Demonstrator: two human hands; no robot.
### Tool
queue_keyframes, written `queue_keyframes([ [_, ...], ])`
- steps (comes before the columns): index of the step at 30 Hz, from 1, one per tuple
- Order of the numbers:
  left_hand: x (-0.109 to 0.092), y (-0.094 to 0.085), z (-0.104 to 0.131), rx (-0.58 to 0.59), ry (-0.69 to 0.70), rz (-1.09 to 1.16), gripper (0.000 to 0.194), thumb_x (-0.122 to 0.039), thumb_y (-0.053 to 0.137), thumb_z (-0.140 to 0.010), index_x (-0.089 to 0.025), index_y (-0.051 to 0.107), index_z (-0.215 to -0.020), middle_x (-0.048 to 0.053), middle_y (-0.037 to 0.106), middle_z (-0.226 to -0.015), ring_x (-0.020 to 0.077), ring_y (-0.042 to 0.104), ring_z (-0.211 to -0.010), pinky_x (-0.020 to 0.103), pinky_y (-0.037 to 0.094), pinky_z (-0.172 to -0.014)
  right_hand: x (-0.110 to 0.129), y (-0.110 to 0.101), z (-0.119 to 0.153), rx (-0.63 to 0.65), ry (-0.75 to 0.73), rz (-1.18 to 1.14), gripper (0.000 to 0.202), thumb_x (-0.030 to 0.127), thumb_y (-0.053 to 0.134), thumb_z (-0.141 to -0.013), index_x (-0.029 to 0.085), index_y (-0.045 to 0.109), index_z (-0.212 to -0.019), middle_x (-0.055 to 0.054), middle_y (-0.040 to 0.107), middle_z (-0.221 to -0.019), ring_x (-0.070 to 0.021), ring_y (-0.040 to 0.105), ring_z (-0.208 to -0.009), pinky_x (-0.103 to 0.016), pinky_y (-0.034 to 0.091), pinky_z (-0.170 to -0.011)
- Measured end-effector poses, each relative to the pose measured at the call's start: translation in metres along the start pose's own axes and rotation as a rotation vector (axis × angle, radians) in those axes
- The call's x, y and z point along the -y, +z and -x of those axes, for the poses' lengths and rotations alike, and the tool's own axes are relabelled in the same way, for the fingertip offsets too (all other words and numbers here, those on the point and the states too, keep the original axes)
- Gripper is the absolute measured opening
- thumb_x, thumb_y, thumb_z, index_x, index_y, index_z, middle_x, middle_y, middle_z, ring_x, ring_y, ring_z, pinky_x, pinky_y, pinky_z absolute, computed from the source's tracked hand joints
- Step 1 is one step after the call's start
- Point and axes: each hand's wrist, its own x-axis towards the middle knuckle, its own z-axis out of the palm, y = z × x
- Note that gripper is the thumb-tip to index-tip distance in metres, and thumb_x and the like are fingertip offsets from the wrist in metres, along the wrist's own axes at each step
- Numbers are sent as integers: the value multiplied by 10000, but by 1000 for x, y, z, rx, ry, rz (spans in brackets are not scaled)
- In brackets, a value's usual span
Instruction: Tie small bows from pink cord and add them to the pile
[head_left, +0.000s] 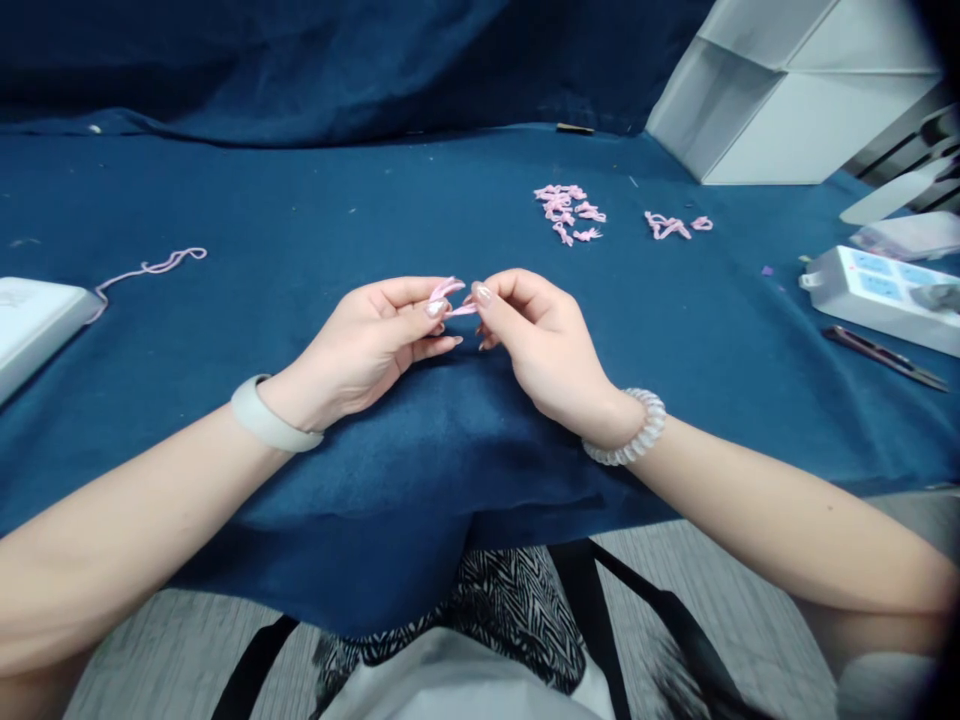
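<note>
Nearest the camera, a pale garment and patterned cloth lie on this side of the pink strand. Far to the strand's left, a white box sits at the edge of view, with a loose pink cord trailing from its corner across the blue-covered worktop. The left hand, a pale band on its wrist, pinches the strand's left part between thumb and forefinger. The right hand, wearing a clear coiled bracelet, pinches its right part, fingertips pressed together. Beyond the strand and to its right lies a cluster of knotted pink pieces; farther right, a smaller pink group. Well right of the strand stand a white shelf unit, farther back, a white case with blue panels, and, just nearer, a slim dark tool.
</note>
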Motion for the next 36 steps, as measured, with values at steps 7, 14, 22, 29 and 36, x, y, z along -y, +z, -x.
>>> queue_keyframes([
  [7, 4, 2, 0, -9, -28, -2, 168, -176, 821, -722, -116, 761, -867, 42, 718, -858, 100, 665, -758, 205, 600, -744, 3, -1, 3, -57, -317, 247, 142, 202, 596, -909, 174, 594, -770, -3, 599, -786, -103, 536, -733, -254, 443, -700],
  [14, 6, 1, -5, -22, 145, 50, 191, -249, 851, -691, -151, 741, -813, 2, 682, -745, 85, 636, -687, 246, 606, -735, 1, 4, -4, -34, 229, -130, 225, 288, 598, -904, 170, 544, -720, 39, 511, -625, -68, 480, -556, -213, 412, -551],
  [22, 7, -2, -8, -17, 363, -57, 196, -296, 859, -668, -188, 715, -747, -12, 678, -743, 109, 658, -707, 257, 598, -719, 8, 7, -3, 91, 576, -464, 233, 181, 539, -890, 153, 513, -660, 13, 527, -617, -78, 485, -525, -213, 397, -504],
  [29, 9, -15, -14, 27, 535, -284, 142, -319, 793, -763, -209, 705, -782, 3, 661, -795, 97, 623, -678, 217, 554, -642, 11, 8, -3, 103, 590, -491, 230, 147, 470, -851, 155, 483, -621, 10, 498, -583, -86, 461, -498, -233, 396, -512],
  [36, 9, -15, -14, 97, 541, -293, 223, -360, 791, -763, -201, 635, -755, 0, 630, -834, 71, 574, -594, 224, 508, -582, 13, 8, -2, 190, 628, -481, 215, 148, 474, -809, 157, 465, -594, 16, 480, -555, -82, 431, -482, -232, 388, -519],
])
